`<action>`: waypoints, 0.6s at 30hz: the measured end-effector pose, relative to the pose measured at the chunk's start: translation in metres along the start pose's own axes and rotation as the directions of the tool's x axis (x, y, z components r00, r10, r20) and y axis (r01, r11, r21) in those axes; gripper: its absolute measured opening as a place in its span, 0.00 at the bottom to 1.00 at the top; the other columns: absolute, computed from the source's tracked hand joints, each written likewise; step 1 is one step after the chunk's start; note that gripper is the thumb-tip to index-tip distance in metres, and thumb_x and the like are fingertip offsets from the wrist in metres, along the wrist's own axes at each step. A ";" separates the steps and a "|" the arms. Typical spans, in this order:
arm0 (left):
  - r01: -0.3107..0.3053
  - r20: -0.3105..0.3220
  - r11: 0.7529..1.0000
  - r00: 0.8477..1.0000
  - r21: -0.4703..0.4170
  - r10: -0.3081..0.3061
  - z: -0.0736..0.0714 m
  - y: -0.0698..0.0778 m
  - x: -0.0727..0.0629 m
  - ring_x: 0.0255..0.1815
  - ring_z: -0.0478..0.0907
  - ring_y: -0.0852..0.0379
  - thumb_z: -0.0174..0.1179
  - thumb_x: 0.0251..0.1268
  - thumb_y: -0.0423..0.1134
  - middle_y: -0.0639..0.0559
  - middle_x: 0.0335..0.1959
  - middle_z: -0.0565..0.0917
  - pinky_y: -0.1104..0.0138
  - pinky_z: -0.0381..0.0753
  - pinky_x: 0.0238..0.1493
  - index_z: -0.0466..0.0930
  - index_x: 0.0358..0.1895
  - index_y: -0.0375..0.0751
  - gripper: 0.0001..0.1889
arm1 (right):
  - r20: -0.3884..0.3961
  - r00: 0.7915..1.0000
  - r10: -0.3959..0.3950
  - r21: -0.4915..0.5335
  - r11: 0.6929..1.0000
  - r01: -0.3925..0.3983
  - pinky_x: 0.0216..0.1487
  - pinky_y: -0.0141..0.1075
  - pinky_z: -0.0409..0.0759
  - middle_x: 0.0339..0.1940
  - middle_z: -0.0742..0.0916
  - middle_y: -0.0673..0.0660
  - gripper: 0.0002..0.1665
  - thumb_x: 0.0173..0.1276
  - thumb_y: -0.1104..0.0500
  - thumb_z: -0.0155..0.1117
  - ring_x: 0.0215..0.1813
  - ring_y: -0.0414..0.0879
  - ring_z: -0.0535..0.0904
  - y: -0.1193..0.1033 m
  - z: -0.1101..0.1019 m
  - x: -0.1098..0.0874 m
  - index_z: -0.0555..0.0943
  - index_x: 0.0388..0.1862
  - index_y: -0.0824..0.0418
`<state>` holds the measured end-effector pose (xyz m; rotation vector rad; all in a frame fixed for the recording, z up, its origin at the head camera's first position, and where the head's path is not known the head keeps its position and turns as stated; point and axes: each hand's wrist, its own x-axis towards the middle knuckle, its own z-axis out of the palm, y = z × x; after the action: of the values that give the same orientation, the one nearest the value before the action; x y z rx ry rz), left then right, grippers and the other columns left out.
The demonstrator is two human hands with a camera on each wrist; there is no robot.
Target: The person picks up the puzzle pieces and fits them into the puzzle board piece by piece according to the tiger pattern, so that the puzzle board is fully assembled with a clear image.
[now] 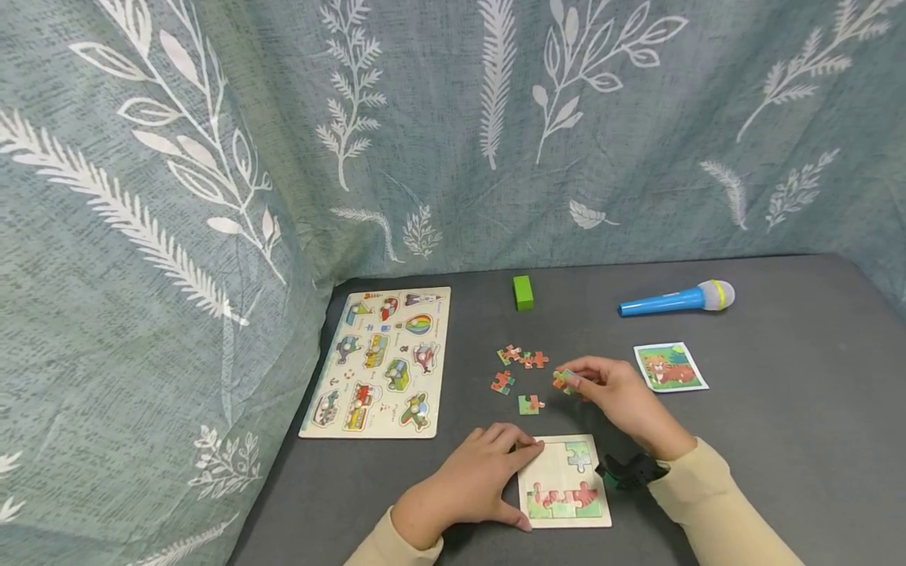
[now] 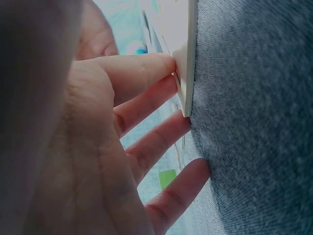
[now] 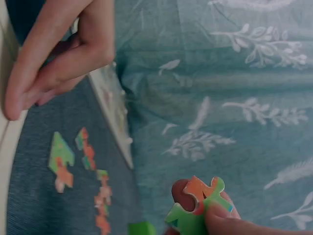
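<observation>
My right hand (image 1: pixel 623 393) pinches a green and orange jigsaw piece (image 3: pixel 195 205) between thumb and fingers, raised above the table to the upper right of the puzzle tray. The square wooden puzzle tray (image 1: pixel 555 468) lies in front of me. Joined pieces (image 1: pixel 564 503) fill its bottom row, and a single green piece (image 1: pixel 579 456) sits in its top right corner. My left hand (image 1: pixel 477 475) rests at the tray's left side, its thumb near the lower corner and its index finger on the upper one. In the left wrist view the fingertips touch the tray's edge.
Several loose jigsaw pieces (image 1: pixel 529 405) lie beyond the tray. Left of them is a wooden peg board (image 1: pixel 385 369) with vehicle pictures. A green block (image 1: pixel 523 292) and a blue toy microphone (image 1: pixel 672 300) lie at the back; a tiger picture card (image 1: pixel 669 367) lies right of my right hand.
</observation>
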<state>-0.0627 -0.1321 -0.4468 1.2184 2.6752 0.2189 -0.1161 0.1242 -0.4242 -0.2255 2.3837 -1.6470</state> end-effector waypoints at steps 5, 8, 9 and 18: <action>-0.013 -0.013 1.000 1.000 -0.014 0.013 0.003 0.001 0.001 0.68 0.67 0.61 0.75 0.51 0.70 0.60 0.63 0.73 0.64 0.71 0.61 0.71 0.78 0.49 0.52 | 0.028 0.997 -0.076 -0.140 0.987 0.079 0.37 0.40 0.79 0.42 0.89 0.53 0.11 0.76 0.62 0.66 0.39 0.50 0.80 -0.003 -0.001 -0.010 0.89 0.53 0.61; -0.010 -0.021 1.000 1.000 -0.022 0.010 0.004 0.001 0.001 0.68 0.67 0.61 0.75 0.50 0.69 0.60 0.63 0.73 0.64 0.71 0.61 0.72 0.78 0.50 0.51 | 0.099 0.984 -0.145 -0.199 0.967 0.162 0.32 0.35 0.76 0.36 0.86 0.49 0.11 0.73 0.64 0.70 0.33 0.43 0.76 0.002 0.003 -0.017 0.91 0.52 0.61; -0.006 -0.023 1.000 1.000 -0.025 0.006 0.004 0.002 0.001 0.68 0.68 0.61 0.76 0.50 0.69 0.60 0.63 0.73 0.63 0.71 0.61 0.72 0.77 0.50 0.51 | 0.123 0.979 -0.160 -0.210 0.960 0.183 0.31 0.33 0.75 0.35 0.85 0.48 0.11 0.72 0.64 0.71 0.32 0.40 0.75 0.005 0.005 -0.020 0.91 0.51 0.62; 0.056 -0.046 0.997 0.997 -0.049 -0.058 0.001 0.002 -0.003 0.71 0.66 0.60 0.77 0.46 0.70 0.58 0.70 0.71 0.62 0.71 0.64 0.72 0.77 0.55 0.52 | 0.306 0.917 -0.256 -0.209 0.922 0.327 0.32 0.32 0.78 0.34 0.86 0.45 0.11 0.71 0.66 0.71 0.32 0.33 0.76 0.021 0.011 -0.030 0.92 0.50 0.61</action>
<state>-0.0587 -0.1329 -0.4467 1.1347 2.7239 0.3049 -0.0843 0.1295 -0.4441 -0.8409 2.4247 -1.3015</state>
